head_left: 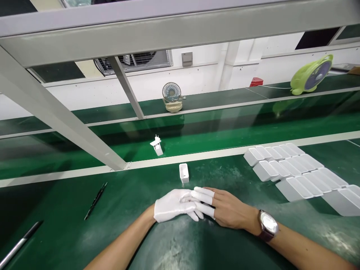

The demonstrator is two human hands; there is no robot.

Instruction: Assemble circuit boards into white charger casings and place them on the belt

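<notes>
Green, glossy counter fills the lower part of what reaches me over the head camera, and a broad grey metal beam crosses above it, with a sloping grey post coming down to the counter's far edge on the left. Past that pale edge I see a bright green strip. On the right, slanting rows of white rectangular boxes stand packed side by side. Farther back sits a lime-green plastic fan. My left grip, a hand in a thin white glove, meets my right grip, a hand with white sleeves over its fingers; the fingers overlap and touch, partly curled, and I cannot tell how far either is open or whether anything is held between them. A small beige fan stands beyond the strip. At left on the counter lie a silver-and-black rod and a slim black pen. I make out a round-faced wristwatch with a dark strap on the right wrist. Just beyond the touching fingers is one white, hollow rectangular box; a small white plug piece rests on the strip.
</notes>
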